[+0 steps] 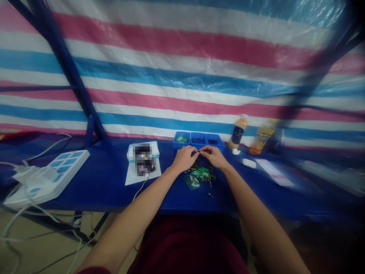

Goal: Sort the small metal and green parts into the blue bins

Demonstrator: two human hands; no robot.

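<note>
My left hand (185, 157) and my right hand (213, 156) meet at the fingertips, just in front of three small blue bins. Both are closed in a pinch, and whatever lies between the fingers is too small to make out. Below them on the blue table lies a loose pile of small brass-coloured screw-like parts (210, 179) with green pieces (203, 173). A small clear bag (193, 182) with pale pieces rests at the pile's left. The left bin (181, 146) holds something green; dark small parts are in the middle bin (198, 145) and the right bin (214, 147).
Two drink bottles, one upright (238, 131) and one tilted-looking (261, 137), stand at the back right. Nearby lie a white case (249, 163) and a pale flat strip (274, 172). Left are a cabled phone (146, 167) on papers and a power strip (61, 171).
</note>
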